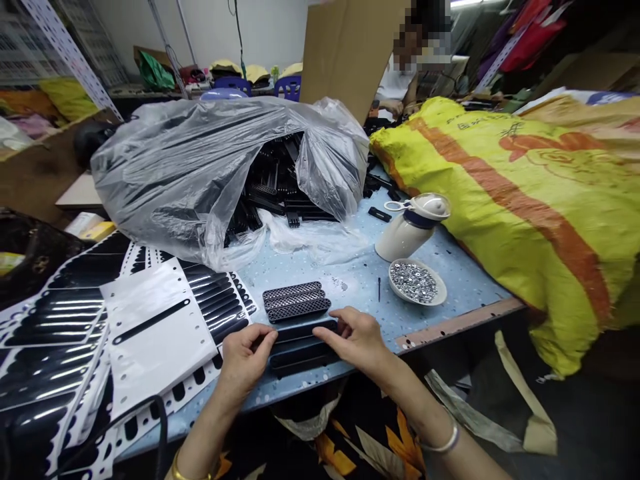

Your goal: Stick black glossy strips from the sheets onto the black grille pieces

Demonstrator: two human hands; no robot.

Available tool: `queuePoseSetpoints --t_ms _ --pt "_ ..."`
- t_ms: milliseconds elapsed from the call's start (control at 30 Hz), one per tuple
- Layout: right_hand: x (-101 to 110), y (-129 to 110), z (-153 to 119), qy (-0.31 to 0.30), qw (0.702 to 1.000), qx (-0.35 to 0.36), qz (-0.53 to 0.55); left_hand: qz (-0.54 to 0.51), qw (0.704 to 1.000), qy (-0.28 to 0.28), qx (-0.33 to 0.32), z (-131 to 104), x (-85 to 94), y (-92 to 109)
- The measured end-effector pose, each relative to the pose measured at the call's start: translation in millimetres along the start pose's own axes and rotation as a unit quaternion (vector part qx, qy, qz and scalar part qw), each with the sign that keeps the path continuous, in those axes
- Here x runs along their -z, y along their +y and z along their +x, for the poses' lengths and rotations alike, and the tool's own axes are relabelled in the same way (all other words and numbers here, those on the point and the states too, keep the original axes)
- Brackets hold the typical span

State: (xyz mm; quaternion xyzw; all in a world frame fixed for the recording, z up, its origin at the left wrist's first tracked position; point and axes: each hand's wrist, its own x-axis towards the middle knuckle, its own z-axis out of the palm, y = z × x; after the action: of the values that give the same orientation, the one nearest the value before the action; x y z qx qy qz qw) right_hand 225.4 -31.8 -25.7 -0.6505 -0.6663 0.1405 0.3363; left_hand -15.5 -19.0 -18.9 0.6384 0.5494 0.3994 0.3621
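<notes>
A long narrow black plastic piece [300,331] lies level between my hands, near the table's front edge. My left hand [246,353] pinches its left end, thumb and forefinger together. At the right end, the thumb and fingers of my right hand [357,337] close on it. A similar black piece [304,360] rests just below, closer to the edge. Beyond my hands sit several black pieces with a mesh pattern [296,300], side by side. Sheets of glossy black adhesive strips [217,300] lie left of my left hand, and a white sheet with one black strip [153,327] is on top.
A clear plastic bag [175,167] full of black parts stands at the back. To the right are a white bowl [443,293] of small metal pieces, a white jar [403,233] and a big yellow sack [525,193]. Another person [397,87] sits behind a cardboard sheet [345,53].
</notes>
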Motion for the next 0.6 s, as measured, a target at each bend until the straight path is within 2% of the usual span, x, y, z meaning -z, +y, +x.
queuePoseSetpoints --t_ms 100,233,367,433,533,600 --pt "-8 -6 4 -0.009 0.999 -0.008 -0.050 0.004 1.000 -0.016 -0.018 0 1.3 -2" --pt "3 0 6 -0.041 0.999 0.029 0.007 0.002 1.000 -0.019 -0.021 0 2.0 -2" --pt "13 2 9 -0.046 0.998 0.034 0.000 0.015 0.999 -0.024 -0.031 3 -1.3 1" --pt "13 -2 11 -0.042 0.998 0.041 -0.009 0.060 0.998 -0.021 -0.031 5 -6.4 5" --pt "14 -6 12 -0.047 0.997 0.065 -0.005 0.181 0.983 -0.017 -0.012 8 -16.7 18" --pt "14 0 12 -0.056 0.995 0.086 0.010 0.229 0.972 -0.047 -0.006 11 -20.6 26"
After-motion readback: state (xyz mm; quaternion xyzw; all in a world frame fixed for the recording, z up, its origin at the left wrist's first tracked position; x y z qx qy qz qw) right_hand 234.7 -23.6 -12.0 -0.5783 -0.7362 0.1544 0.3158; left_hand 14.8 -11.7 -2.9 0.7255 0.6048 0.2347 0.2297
